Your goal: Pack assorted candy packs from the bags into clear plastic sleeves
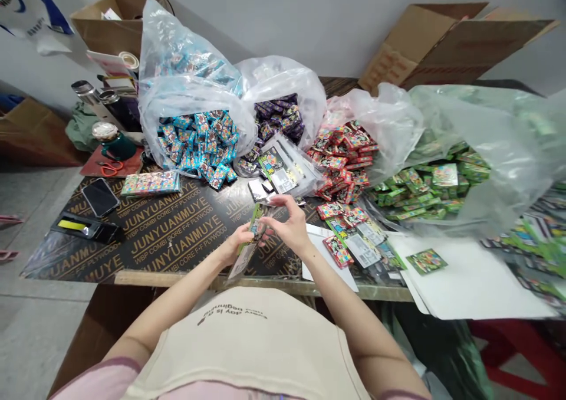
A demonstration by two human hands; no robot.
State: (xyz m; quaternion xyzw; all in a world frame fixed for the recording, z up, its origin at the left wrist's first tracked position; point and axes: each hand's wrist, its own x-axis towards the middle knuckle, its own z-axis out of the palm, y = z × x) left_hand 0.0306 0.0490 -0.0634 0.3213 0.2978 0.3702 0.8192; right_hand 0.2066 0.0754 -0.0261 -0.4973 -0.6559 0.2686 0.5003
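My left hand is closed around a clear plastic packet with a green printed card in it, held tilted over the table's front edge. At the packet's upper end my right hand has its thumb and fingers pinched together; what lies between its fingertips is too small to make out. Just beyond the hands lies a stack of similar clear packets with printed cards. Small red boxes and more packets rest to the right of my right hand.
Plastic bags spill small blue boxes, purple boxes, red boxes and green boxes along the back. At left are a phone, a black tool and a lidded mug. White sheets overhang the right edge.
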